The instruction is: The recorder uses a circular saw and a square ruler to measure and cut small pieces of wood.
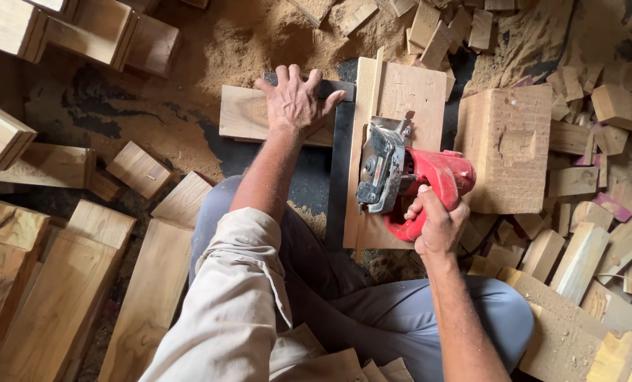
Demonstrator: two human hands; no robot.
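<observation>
The red circular saw (pixel 408 180) is gripped by its handle in the right hand (pixel 435 221), fingers wrapped tight around it, with the metal blade guard end sitting over a long wooden board (pixel 401 92) that's laid on a dark mat (pixel 341 170). The left hand (pixel 296 102) is spread out flat, fingers splayed, and pressed down on a shorter wooden plank (pixel 242 113) just left of that board, so nothing is actually grasped there. A thick wooden block (pixel 507 145) is parked right beside the saw on its right. Sawdust (pixel 259 35) is heaped up beyond the boards, and offcuts (pixel 585 240) are scattered all over the right side, with longer planks (pixel 68 283) stacked off to the left.
</observation>
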